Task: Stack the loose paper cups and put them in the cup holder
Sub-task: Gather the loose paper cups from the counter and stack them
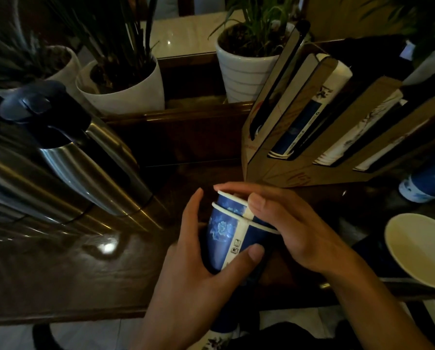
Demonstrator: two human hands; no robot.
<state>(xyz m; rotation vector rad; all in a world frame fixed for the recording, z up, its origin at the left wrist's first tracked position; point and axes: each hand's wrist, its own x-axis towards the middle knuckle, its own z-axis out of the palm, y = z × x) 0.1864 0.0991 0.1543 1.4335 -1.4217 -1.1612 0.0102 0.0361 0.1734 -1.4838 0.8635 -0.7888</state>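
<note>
Two blue-and-white paper cups [226,231] are nested one in the other at the centre, above the dark wooden table. My left hand [193,269] grips the outer cup, thumb across its white seam. My right hand [287,223] lies flat over the inner cup's rim, fingers straight, pressing on it. The brown cardboard cup holder [287,173] stands behind, with cup stacks in its slanted slots. One loose cup [421,251] lies open-mouthed at the right edge. Another blue cup [426,185] sits on its side beside the holder.
Steel thermos flasks [80,160] with dark lids stand at the left. White plant pots [125,87] line the back behind a wooden ledge. The table's front edge [60,317] runs across the bottom, with pale floor below.
</note>
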